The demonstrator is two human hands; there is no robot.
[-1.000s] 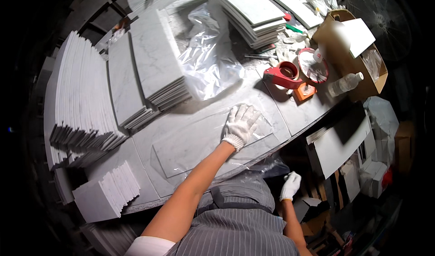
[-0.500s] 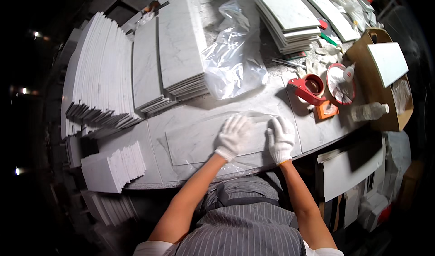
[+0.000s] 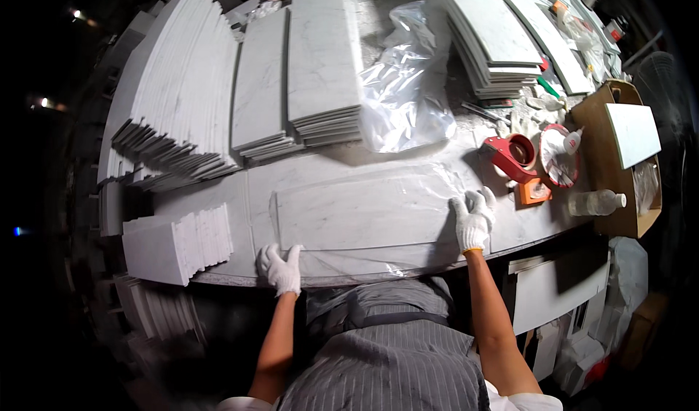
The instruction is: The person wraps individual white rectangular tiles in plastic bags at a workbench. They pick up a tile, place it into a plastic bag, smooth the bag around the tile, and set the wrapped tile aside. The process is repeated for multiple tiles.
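Tile [image 3: 368, 211] lies flat on the bench [image 3: 510, 225] inside clear plastic [image 3: 349, 260]. Left hand [image 3: 281, 267], gloved, at its 8 o'clock: thumb and fingers parted; whether it grips plastic, cannot tell. Right hand [image 3: 475, 222], gloved, at its 3 o'clock: fingers partly curled; any grip, cannot tell. Red tape holder [image 3: 502, 155] at 2 o'clock

There are two gloved hands [image 3: 281, 270] [image 3: 475, 223], one film-covered slab [image 3: 364, 208], one tape dispenser [image 3: 504, 153] and one clear bottle [image 3: 597, 203].

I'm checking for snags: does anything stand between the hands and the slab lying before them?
Only clear plastic film, showing around the slab. Nothing else visible stands between slab and left hand or right hand.
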